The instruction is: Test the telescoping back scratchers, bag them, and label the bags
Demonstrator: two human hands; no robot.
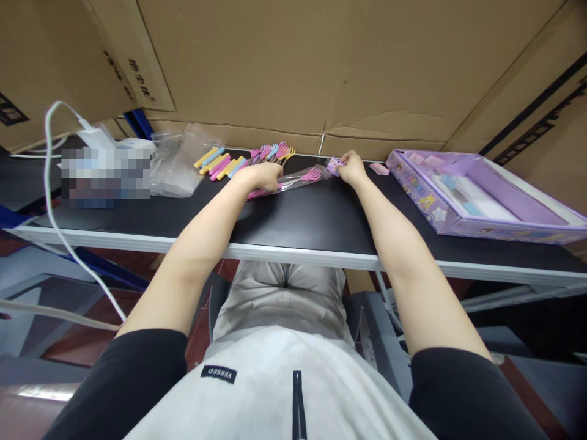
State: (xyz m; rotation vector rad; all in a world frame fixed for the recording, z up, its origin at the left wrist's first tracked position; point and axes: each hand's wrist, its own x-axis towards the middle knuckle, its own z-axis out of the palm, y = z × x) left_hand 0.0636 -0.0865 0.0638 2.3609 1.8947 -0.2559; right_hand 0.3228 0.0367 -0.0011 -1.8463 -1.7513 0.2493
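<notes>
Your pale top faces the black table; over it, your left hand grips the clear bag around the pink scratcher — your right hand pinches the purple card at its end — so hold everything flat, straight.

Below my left hand and right hand, the mid-frame desk gives room; cardboard blocks the upper frame, the purple box the right.
</notes>
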